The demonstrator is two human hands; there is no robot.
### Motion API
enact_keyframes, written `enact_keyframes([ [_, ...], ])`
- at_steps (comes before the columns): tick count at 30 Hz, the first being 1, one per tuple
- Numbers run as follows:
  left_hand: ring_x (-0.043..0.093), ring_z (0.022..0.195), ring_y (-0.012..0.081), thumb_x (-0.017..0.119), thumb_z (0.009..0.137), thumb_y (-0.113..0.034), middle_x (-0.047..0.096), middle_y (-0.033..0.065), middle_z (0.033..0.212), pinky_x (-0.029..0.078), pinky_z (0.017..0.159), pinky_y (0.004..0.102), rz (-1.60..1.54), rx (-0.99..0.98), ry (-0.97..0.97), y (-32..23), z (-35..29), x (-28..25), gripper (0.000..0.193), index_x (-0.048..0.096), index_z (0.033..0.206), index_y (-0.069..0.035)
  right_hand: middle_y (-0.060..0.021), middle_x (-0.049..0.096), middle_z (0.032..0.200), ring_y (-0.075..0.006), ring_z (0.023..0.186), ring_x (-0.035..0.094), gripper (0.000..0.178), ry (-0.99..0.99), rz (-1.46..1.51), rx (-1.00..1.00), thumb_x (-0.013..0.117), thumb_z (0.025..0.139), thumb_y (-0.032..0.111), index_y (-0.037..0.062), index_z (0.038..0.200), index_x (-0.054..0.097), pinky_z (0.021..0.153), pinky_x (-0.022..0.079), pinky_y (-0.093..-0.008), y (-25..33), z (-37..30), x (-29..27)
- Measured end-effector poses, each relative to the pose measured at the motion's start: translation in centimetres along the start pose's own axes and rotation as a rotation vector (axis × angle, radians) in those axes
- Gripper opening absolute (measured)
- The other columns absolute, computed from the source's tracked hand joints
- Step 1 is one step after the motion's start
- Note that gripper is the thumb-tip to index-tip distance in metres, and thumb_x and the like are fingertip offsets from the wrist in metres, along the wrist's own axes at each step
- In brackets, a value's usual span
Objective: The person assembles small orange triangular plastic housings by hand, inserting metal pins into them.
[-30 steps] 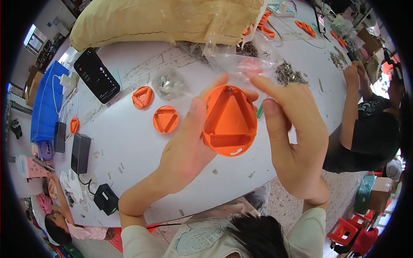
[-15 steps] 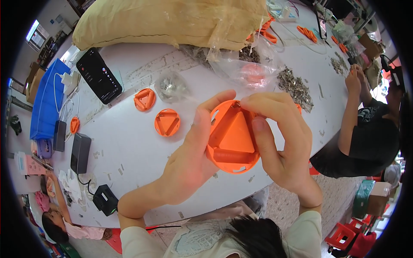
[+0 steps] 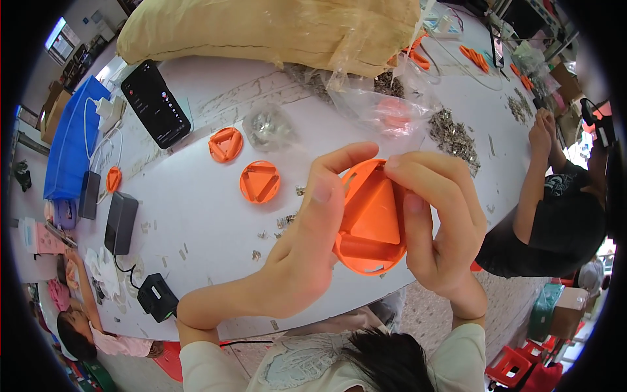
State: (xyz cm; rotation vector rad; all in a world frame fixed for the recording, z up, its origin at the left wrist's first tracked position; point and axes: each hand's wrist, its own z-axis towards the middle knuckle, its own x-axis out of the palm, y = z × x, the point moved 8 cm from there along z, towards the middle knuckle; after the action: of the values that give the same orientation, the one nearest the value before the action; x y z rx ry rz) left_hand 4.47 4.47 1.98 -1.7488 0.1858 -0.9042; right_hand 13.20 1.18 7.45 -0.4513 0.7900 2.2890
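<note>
A round orange plastic part [image 3: 371, 212], with a raised triangle in its middle and slots round its rim, is held up above the table between my two hands. My left hand [image 3: 307, 228] grips it along its left edge, the thumb and forefinger curved about the rim. On the other side, my right hand [image 3: 444, 222] has its forefinger at the top edge and its thumb on the right side. Whether a small piece sits under the right fingertips cannot be made out. Two more such parts, one nearer [image 3: 260, 182] and one farther [image 3: 226, 144], lie left of my hands.
A large tan sack [image 3: 261, 36] lies across the back. Piles of small metal pieces [image 3: 454, 138] and a clear bag [image 3: 270, 127] are on the white table. A phone [image 3: 155, 104], blue bin [image 3: 78, 140] and grey box [image 3: 121, 223] stand left. A co-worker [image 3: 555, 202] sits at right.
My hands and the orange part have shifted slightly right and down in the picture, and the part looks more tilted. Small metal pieces now show beside my left hand.
</note>
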Motion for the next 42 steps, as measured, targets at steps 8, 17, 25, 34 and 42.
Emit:
enact_keyframes([
  [8,0.038,0.108,0.0126,0.02,0.091,-0.042,0.036,0.0099,0.118,0.031,0.09,0.0248,-0.099,0.046,0.157,-0.4,0.0,-0.1,0.054,0.018,0.126,-0.001,-0.0138,0.055,0.084,-0.0231,0.068,0.052,0.036,-0.032,-0.089,-0.095,0.054,0.054,-0.007,-0.0037,0.089,0.058,0.056,0.043,-0.0272,0.6,0.2,0.3],
  [17,0.04,0.108,0.0128,0.018,0.091,-0.042,0.037,0.0093,0.118,0.035,0.089,0.0263,-0.128,0.068,0.195,0.2,0.7,-0.5,0.051,0.021,0.125,-0.003,-0.0133,0.055,0.084,-0.0224,0.067,0.051,0.036,-0.035,-0.135,-0.126,0.054,0.054,-0.008,-0.0031,0.089,0.058,0.056,0.042,-0.0271,0.5,0.2,0.5],
  [25,0.042,0.107,0.0134,0.016,0.091,-0.044,0.038,0.0075,0.119,0.037,0.088,0.0274,-0.187,0.03,0.167,0.4,0.7,-0.4,0.05,0.025,0.124,-0.007,-0.0134,0.056,0.083,-0.0225,0.068,0.051,0.029,-0.113,0.004,-0.079,0.053,0.061,-0.013,-0.0043,0.089,0.056,0.057,0.042,-0.0273,-0.2,0.0,0.2],
  [34,0.046,0.101,0.0142,0.023,0.09,-0.044,0.043,0.0078,0.112,0.039,0.084,0.028,-0.042,0.014,0.111,0.5,0.4,-0.7,0.049,0.03,0.12,-0.006,-0.0129,0.055,0.079,-0.0225,0.066,0.05,0.028,-0.099,0.007,-0.08,0.054,0.061,-0.012,-0.004,0.088,0.056,0.055,0.042,-0.0277,-0.4,-0.1,0.3],
  [42,0.052,0.093,0.0225,0.04,0.088,-0.036,0.049,0.0121,0.108,0.043,0.078,0.0327,0.213,-0.005,0.031,0.9,0.2,-2.1,0.045,0.037,0.118,-0.003,-0.0112,0.054,0.076,-0.0222,0.063,0.049,0.031,-0.1,-0.027,-0.101,0.055,0.055,-0.009,-0.0032,0.086,0.057,0.054,0.041,-0.0274,-0.1,-0.2,0.6],
])
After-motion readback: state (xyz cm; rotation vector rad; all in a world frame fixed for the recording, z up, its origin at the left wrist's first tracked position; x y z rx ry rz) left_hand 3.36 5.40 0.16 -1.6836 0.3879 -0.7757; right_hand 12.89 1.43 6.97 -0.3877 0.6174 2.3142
